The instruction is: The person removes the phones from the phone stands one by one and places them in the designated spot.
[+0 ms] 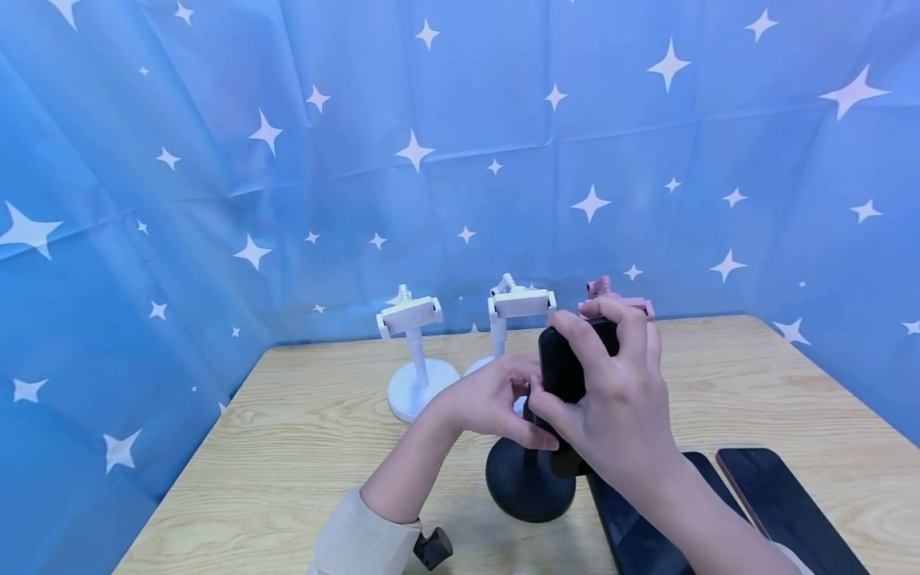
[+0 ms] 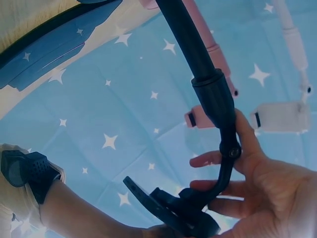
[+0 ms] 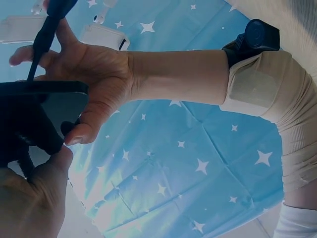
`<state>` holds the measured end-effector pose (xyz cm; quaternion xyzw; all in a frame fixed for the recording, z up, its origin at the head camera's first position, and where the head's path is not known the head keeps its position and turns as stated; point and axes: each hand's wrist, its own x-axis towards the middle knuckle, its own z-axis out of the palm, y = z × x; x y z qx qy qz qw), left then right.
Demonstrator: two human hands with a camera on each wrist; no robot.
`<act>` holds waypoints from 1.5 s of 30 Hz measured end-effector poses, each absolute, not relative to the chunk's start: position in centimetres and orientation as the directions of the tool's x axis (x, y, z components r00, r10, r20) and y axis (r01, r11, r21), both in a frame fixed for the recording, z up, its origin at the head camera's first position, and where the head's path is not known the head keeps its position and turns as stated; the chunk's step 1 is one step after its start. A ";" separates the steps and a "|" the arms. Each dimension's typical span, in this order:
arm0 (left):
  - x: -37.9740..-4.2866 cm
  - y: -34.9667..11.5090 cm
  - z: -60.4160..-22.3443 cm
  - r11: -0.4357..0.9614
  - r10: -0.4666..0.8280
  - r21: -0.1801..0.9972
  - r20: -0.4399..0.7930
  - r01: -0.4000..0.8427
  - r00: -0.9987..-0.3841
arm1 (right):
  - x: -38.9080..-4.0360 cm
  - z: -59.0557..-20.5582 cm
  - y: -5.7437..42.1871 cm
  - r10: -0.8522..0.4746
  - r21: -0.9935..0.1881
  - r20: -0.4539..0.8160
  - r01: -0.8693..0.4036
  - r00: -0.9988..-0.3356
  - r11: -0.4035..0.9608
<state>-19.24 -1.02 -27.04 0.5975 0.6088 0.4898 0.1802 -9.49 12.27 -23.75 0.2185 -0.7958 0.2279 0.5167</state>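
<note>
A black phone stand (image 1: 530, 487) stands on its round base in the middle of the head view. My left hand (image 1: 496, 399) grips its upper part; the left wrist view shows the fingers behind the thin jointed neck (image 2: 228, 163) below the collar. A dark phone (image 1: 564, 371) is tilted upright at the head of this stand. Curled over that phone's far edge and side is my right hand (image 1: 618, 391), its thumb on the near side. In the right wrist view, the left thumb (image 3: 84, 130) meets the right hand at the holder. The clamp is largely hidden behind the phone.
Two white phone stands (image 1: 413, 391) (image 1: 522, 303) and a pink stand (image 1: 636, 305) line the table's far side. At the front right, a larger dark flat device (image 1: 632, 523) and a phone (image 1: 791, 511) lie flat. A starry blue curtain (image 1: 460, 200) hangs behind the wooden table (image 1: 287, 447).
</note>
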 end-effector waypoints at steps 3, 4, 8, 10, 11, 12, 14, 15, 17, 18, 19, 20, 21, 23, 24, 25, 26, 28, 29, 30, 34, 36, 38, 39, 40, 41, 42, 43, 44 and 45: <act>-19.3 -1.0 -27.0 -0.193 0.905 0.811 0.364 0.552 -0.219 | -9.5 -23.6 12.5 -0.126 -0.132 0.918 -0.591 -0.376 0.796; -19.3 -1.0 -26.9 -0.195 0.906 0.810 0.365 0.552 -0.216 | -9.4 -23.6 12.5 -0.130 -0.132 0.916 -0.591 -0.379 0.796; -19.4 -1.0 -26.9 -0.199 0.907 0.816 0.363 0.543 -0.213 | -9.4 -23.5 12.6 -0.131 -0.147 0.909 -0.597 -0.397 0.788; -19.5 -1.0 -26.9 -0.195 0.909 0.821 0.356 0.536 -0.215 | -9.3 -23.5 12.7 -0.129 -0.158 0.907 -0.608 -0.401 0.778; -19.5 -1.0 -26.8 -0.192 0.911 0.827 0.350 0.529 -0.217 | -9.3 -23.4 12.7 -0.128 -0.164 0.906 -0.612 -0.404 0.774; -19.5 -1.0 -26.8 -0.190 0.913 0.832 0.345 0.521 -0.218 | -9.3 -23.4 12.7 -0.128 -0.168 0.905 -0.618 -0.405 0.768; -19.6 -1.0 -26.8 -0.180 0.916 0.839 0.333 0.513 -0.223 | -9.3 -23.4 12.7 -0.129 -0.175 0.903 -0.625 -0.409 0.761; -19.6 -0.9 -26.8 -0.179 0.917 0.842 0.330 0.510 -0.223 | -9.3 -23.3 12.7 -0.128 -0.179 0.903 -0.628 -0.411 0.757; -19.6 -0.9 -26.9 -0.177 0.918 0.843 0.327 0.508 -0.223 | -9.2 -23.3 12.8 -0.124 -0.191 0.900 -0.634 -0.418 0.749; -19.7 -0.9 -26.9 -0.179 0.918 0.841 0.329 0.510 -0.221 | -9.2 -23.3 12.8 -0.121 -0.198 0.900 -0.640 -0.419 0.743; -19.7 -0.8 -26.9 -0.180 0.918 0.839 0.332 0.514 -0.219 | -9.2 -23.3 12.8 -0.118 -0.208 0.897 -0.643 -0.425 0.737; -19.7 -0.8 -26.9 -0.188 0.917 0.836 0.338 0.516 -0.214 | -9.2 -23.3 12.9 -0.115 -0.215 0.898 -0.650 -0.426 0.729; -19.7 -0.8 -26.9 -0.189 0.916 0.832 0.341 0.522 -0.212 | -9.2 -23.3 12.9 -0.112 -0.222 0.897 -0.656 -0.427 0.721; -19.8 -0.7 -26.9 -0.196 0.914 0.825 0.349 0.530 -0.205 | -9.2 -23.3 13.1 -0.107 -0.235 0.898 -0.669 -0.428 0.705; -19.8 -0.7 -26.9 -0.197 0.914 0.823 0.351 0.533 -0.203 | -9.2 -23.3 13.1 -0.104 -0.241 0.899 -0.677 -0.426 0.696; -19.8 -0.7 -26.9 -0.195 0.914 0.820 0.352 0.539 -0.204 | -9.2 -23.4 13.2 -0.102 -0.248 0.895 -0.675 -0.433 0.695; -19.8 -0.7 -26.9 -0.195 0.913 0.816 0.354 0.544 -0.203 | -9.2 -23.4 13.2 -0.100 -0.250 0.898 -0.682 -0.429 0.687; -19.9 -0.6 -26.9 -0.201 0.911 0.810 0.361 0.551 -0.198 | -9.1 -23.3 13.2 -0.097 -0.262 0.893 -0.683 -0.440 0.682; -19.9 -0.6 -27.0 -0.204 0.910 0.806 0.366 0.555 -0.196 | -9.0 -23.3 13.3 -0.096 -0.267 0.890 -0.682 -0.445 0.681; -19.9 -0.6 -27.0 -0.212 0.908 0.797 0.375 0.565 -0.188 | -9.0 -23.2 13.3 -0.096 -0.275 0.886 -0.680 -0.454 0.680; -19.8 -0.5 -27.3 -0.252 0.892 0.747 0.425 0.616 -0.151 | -9.0 -22.9 13.7 -0.090 -0.315 0.871 -0.688 -0.484 0.654; -19.7 -0.6 -27.6 -0.253 0.880 0.708 0.451 0.660 -0.147 | -8.9 -22.8 13.9 -0.086 -0.346 0.857 -0.691 -0.508 0.634; -19.5 -0.7 -28.0 -0.252 0.863 0.667 0.483 0.701 -0.149 | -8.8 -22.7 14.2 -0.080 -0.381 0.836 -0.679 -0.543 0.628; -19.4 -0.7 -28.2 -0.253 0.852 0.649 0.500 0.717 -0.152 | -8.7 -22.6 14.3 -0.076 -0.401 0.823 -0.669 -0.563 0.626; -19.3 -0.8 -28.4 -0.246 0.842 0.636 0.514 0.731 -0.163 | -8.7 -22.6 14.4 -0.071 -0.416 0.812 -0.661 -0.579 0.625; -19.2 -0.8 -28.7 -0.236 0.830 0.623 0.528 0.745 -0.179 | -8.6 -22.6 14.4 -0.071 -0.421 0.807 -0.657 -0.586 0.625; -19.1 -0.8 -28.9 -0.231 0.818 0.614 0.543 0.755 -0.191 | -8.6 -22.6 14.5 -0.070 -0.426 0.803 -0.652 -0.592 0.626; -18.9 -0.8 -29.0 -0.225 0.806 0.605 0.556 0.764 -0.203 | -8.5 -22.5 14.5 -0.070 -0.430 0.801 -0.653 -0.595 0.623; -18.8 -0.7 -29.3 -0.221 0.792 0.601 0.570 0.768 -0.217 | -8.5 -22.6 14.5 -0.071 -0.432 0.802 -0.658 -0.593 0.617; -18.6 -0.7 -29.5 -0.213 0.778 0.596 0.583 0.774 -0.235 | -8.5 -22.6 14.5 -0.071 -0.439 0.800 -0.662 -0.595 0.608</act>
